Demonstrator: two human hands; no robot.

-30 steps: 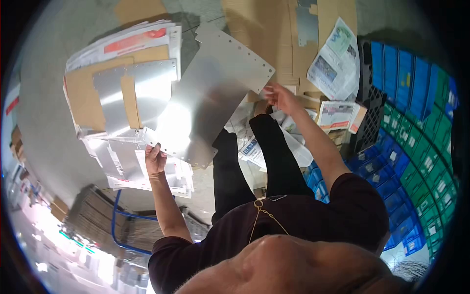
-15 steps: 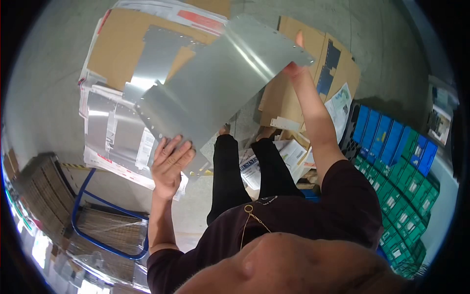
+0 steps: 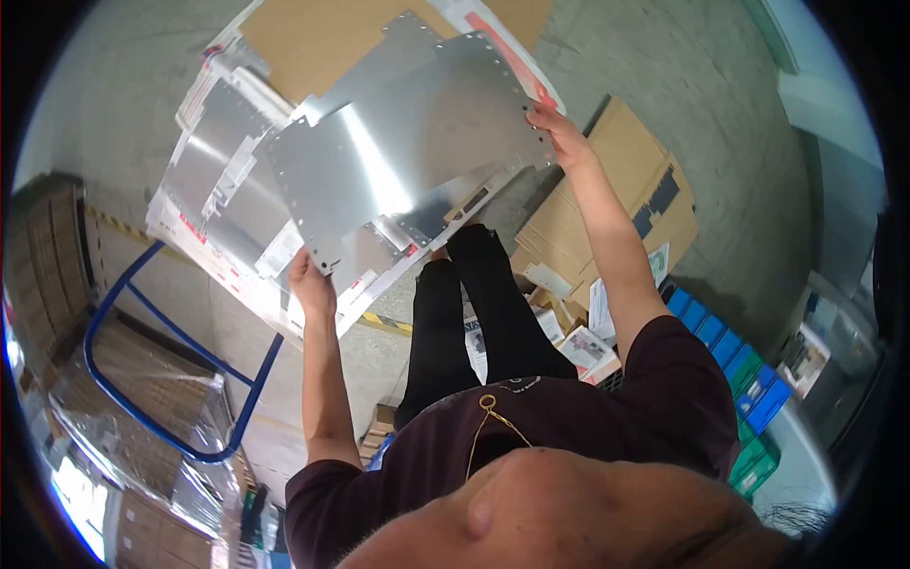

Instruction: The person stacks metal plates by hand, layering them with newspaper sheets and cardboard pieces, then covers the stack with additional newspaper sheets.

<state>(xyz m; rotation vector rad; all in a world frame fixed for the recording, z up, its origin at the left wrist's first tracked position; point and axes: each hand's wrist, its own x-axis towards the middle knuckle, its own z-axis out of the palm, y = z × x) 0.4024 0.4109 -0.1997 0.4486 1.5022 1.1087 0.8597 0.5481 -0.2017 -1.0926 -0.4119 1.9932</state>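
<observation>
A flat sheet metal panel (image 3: 436, 128) with small holes along its short ends stretches between my two hands. My left hand (image 3: 311, 283) grips its near left corner, fingers mostly under the sheet. At the right end, my right hand (image 3: 561, 137) is closed on the edge. Beneath the panel lies a stack with cardboard (image 3: 332, 38) on top. Another metal sheet (image 3: 213, 166) lies on that stack to the left, with a notched white-grey strip (image 3: 227, 180) beside it. How far the held panel is above the stack, I cannot tell.
Flattened cardboard (image 3: 607, 190) lies to the right, with printed papers (image 3: 583, 351) near my legs. Blue bins (image 3: 725, 332) and green bins (image 3: 754, 465) stand at the lower right. A blue-railed cart (image 3: 175, 417) with wrapped goods is at the lower left.
The panel has swung left and levelled out over the stack. My left hand has gone from lying spread on its face to holding its corner. The view has shifted toward the stack.
</observation>
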